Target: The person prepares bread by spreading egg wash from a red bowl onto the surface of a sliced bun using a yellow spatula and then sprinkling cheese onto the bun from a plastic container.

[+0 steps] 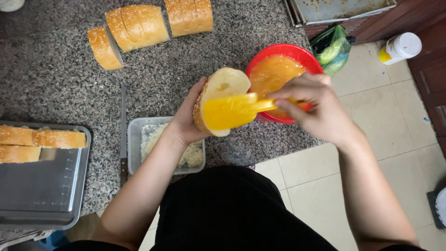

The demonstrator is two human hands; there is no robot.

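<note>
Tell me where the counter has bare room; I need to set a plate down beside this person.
The widest bare granite lies between the cut loaves, the metal tray and the knife. A smaller patch sits between the loaves and the red bowl. It is crowded at the counter edge, where the left hand, bread slice, right hand, yellow spatula and crumb tub cluster.

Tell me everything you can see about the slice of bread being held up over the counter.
The bread slice is a thick oval cut from a loaf, with a pale cream crumb and a golden crust dotted with sesame seeds. The left hand grips it from behind and below, holding it upright on edge with the cut face turned toward the camera. A yellow spatula, held by the right hand, lies flat against the lower half of that face. The slice sits above the granite counter, just left of a red bowl of orange liquid.
</note>
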